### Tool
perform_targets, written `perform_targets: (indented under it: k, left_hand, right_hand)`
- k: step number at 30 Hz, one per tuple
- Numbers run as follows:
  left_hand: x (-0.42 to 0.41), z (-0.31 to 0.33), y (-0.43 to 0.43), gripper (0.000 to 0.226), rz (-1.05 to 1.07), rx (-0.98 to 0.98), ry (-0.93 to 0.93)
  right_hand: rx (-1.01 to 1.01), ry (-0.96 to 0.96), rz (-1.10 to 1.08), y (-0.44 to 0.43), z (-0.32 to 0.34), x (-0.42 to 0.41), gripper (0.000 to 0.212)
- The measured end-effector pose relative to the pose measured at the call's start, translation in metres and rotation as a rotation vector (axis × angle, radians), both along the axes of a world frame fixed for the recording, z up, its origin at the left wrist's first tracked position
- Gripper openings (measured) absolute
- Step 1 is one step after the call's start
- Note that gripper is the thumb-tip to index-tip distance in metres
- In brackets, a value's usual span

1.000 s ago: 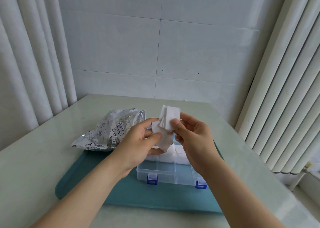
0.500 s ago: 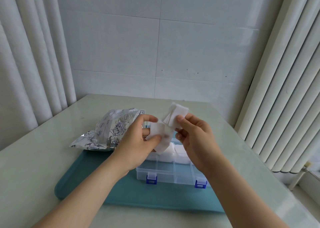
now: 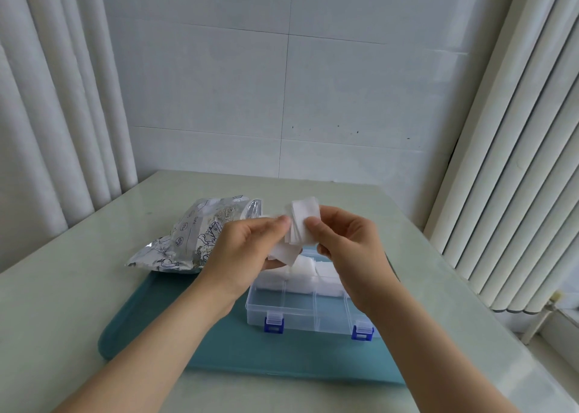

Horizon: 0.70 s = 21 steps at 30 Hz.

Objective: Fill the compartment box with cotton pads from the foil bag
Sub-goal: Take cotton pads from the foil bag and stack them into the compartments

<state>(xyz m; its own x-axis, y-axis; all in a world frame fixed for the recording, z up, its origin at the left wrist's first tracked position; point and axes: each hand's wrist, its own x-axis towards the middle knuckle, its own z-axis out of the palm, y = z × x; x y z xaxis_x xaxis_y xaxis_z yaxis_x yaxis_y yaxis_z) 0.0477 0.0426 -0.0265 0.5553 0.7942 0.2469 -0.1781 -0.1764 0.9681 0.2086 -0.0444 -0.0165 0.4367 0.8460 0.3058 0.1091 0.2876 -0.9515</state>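
Note:
Both hands hold a small stack of white cotton pads [image 3: 301, 224] in the air above the clear compartment box [image 3: 300, 310]. My left hand [image 3: 247, 249] pinches the stack's left edge and has more pads [image 3: 283, 252] under its fingers. My right hand [image 3: 347, 249] grips the stack from the right, thumb on its front. The box has blue latches and lies open; its far compartments hold white pads [image 3: 313, 270], its near row looks bare. The silver foil bag [image 3: 194, 240] lies to the left behind the box, mouth towards the hands.
Box and bag rest on a teal tray [image 3: 175, 334] on a pale green table [image 3: 62, 303]. White curtains hang at the left, a ribbed white radiator stands at the right, and a tiled wall closes the back.
The hands came back together: the pads that my right hand had tilted away to the right are now upright again, pinched between both thumbs.

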Motion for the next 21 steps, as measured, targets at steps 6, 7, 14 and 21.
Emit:
perform_targets:
  k: [6, 7, 14, 21]
  left_hand:
    - [0.0, -0.005, 0.002, 0.024, -0.017, 0.014, 0.021]
    - [0.0, -0.005, 0.002, 0.023, -0.005, 0.019, 0.018]
    - [0.001, -0.009, 0.004, 0.02, 0.065, 0.031, 0.033]
    - [0.002, -0.012, 0.005, 0.022, 0.025, -0.076, -0.022]
  right_hand:
    - [-0.069, -0.177, -0.17, 0.005, -0.004, -0.003, 0.028]
    - [-0.071, -0.188, -0.199, 0.005, -0.005, -0.003, 0.023]
    - [-0.122, -0.027, -0.167, 0.002, -0.002, -0.003, 0.01]
    - [-0.173, 0.136, -0.114, 0.001, -0.003, -0.007, 0.015]
